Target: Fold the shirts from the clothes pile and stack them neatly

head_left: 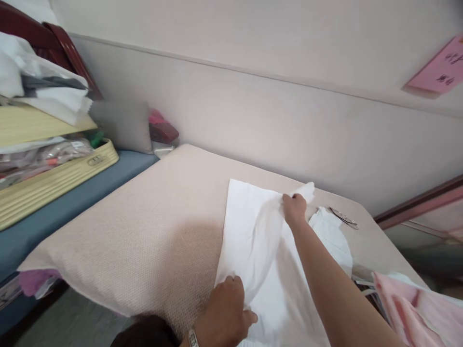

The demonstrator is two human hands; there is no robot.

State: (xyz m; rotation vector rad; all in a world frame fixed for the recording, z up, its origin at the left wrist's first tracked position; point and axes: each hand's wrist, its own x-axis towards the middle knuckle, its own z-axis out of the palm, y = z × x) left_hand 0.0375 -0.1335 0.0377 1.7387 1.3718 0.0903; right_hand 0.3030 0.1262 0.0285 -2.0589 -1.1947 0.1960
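A white cloth [240, 212] is spread on the beige textured cover, its upper layer lifted and creased between my hands. At the cloth's near left part, my left hand [226, 308] has its fingers curled onto the fabric, with a bracelet or watch at the wrist. Farther away, my right hand [294, 209] grips the far edge, and a bunched corner sticks out beyond the fingers. Whether the cloth is a garment cannot be made out. Right of my right forearm lies another white fabric piece [331, 236], with eyeglasses [343, 218] beside it.
The beige cover [144, 207] lies over a flat surface against a pale wall [231, 111]. Pink fabric [415, 308] sits at the lower right. To the left are a yellow plastic container [61, 173] with bagged items, a grey cushion [121, 123] and a blue surface [133, 166].
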